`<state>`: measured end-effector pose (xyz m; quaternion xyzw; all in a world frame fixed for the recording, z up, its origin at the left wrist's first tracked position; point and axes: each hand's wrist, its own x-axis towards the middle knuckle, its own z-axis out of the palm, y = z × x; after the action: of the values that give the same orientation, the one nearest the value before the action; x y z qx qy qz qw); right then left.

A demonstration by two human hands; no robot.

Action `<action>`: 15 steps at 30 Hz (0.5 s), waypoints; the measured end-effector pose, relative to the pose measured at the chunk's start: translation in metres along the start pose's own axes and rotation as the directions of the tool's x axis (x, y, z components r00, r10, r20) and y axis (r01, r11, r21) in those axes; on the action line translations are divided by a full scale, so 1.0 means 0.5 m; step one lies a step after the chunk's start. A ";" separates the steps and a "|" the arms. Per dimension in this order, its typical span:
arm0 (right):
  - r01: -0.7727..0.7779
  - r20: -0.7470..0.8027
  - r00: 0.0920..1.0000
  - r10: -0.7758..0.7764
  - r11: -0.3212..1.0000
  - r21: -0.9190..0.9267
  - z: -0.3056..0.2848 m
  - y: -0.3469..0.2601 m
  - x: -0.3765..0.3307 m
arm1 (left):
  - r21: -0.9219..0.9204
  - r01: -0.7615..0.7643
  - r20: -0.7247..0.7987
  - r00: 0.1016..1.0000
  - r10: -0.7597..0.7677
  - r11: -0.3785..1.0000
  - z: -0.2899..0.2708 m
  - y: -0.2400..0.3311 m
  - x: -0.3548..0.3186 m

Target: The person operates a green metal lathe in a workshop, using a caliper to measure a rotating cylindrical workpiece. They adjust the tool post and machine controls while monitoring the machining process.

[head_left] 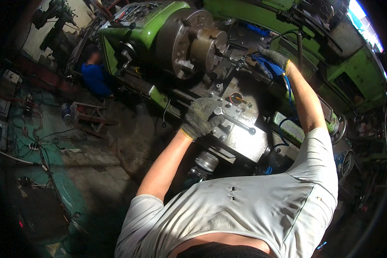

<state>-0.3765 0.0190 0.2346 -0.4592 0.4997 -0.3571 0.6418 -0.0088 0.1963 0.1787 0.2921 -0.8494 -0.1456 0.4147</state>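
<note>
A green lathe (144, 34) stands before me, its large round chuck (174, 43) carrying a brownish cylindrical metal workpiece (208, 47). On the right, my right hand (275, 58), in a grey knitted glove with a yellow cuff, is closed round a blue air blow gun (266, 65). Its nozzle points left toward the workpiece's face. A blue hose (290, 96) hangs down from it. My left hand (202, 117), gloved the same way, lies with fingers stretched over the edge of the tool post (234, 112), beside a clamping lever (241, 124) with a ball end.
A metal block (247, 142) and a small round container (236, 98) sit on the carriage. Another person in blue (96, 79) crouches at the left, behind the headstock. Cables (43, 150) run across the green floor, near a metal stand (90, 116). A handwheel (340, 129) stands to the right.
</note>
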 end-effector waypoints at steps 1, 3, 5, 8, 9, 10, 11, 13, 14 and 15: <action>-0.009 -0.001 1.000 0.009 1.000 0.006 -0.007 0.007 0.005 | 0.007 -0.007 0.002 1.000 0.006 1.000 0.002 -0.002 -0.001; -0.002 0.023 1.000 0.002 1.000 0.005 -0.012 0.014 0.011 | 0.026 -0.001 -0.004 1.000 0.001 1.000 0.003 -0.003 -0.003; 0.028 0.073 0.997 -0.028 1.000 -0.009 -0.014 0.017 0.014 | 0.033 0.000 -0.006 1.000 0.001 0.999 0.003 -0.003 -0.005; -0.031 0.171 0.985 0.028 0.999 0.015 0.001 0.021 0.004 | 0.026 -0.003 -0.007 1.000 0.003 1.000 0.000 -0.003 -0.006; -0.042 0.173 0.984 0.040 0.999 0.009 0.004 0.026 0.003 | 0.021 -0.005 -0.005 1.000 0.005 1.000 -0.002 0.000 -0.003; -0.042 0.129 0.991 0.044 0.999 -0.019 0.009 0.043 0.010 | 0.014 -0.009 -0.004 1.000 0.010 1.000 -0.003 0.002 0.002; 0.072 0.117 0.992 -0.051 0.980 -0.184 0.006 0.054 0.013 | 0.020 -0.025 -0.017 1.000 0.025 1.000 -0.002 0.003 0.006; 0.358 0.188 0.932 -0.309 0.714 -0.601 0.024 0.067 0.006 | 0.038 -0.042 -0.044 0.998 0.044 0.998 -0.002 0.007 0.006; 0.488 0.312 0.849 -0.428 0.405 -0.773 0.034 0.078 -0.003 | 0.043 -0.043 -0.040 0.998 0.045 0.998 -0.003 0.009 0.007; 0.444 0.281 0.862 -0.422 0.363 -0.819 0.074 0.075 -0.015 | 0.053 -0.036 -0.037 0.999 0.038 0.998 -0.007 0.010 0.004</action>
<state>-0.3425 0.0463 0.2045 -0.8349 0.4632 -0.2081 0.2121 -0.0090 0.1989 0.1846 0.2898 -0.8502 -0.1098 0.4257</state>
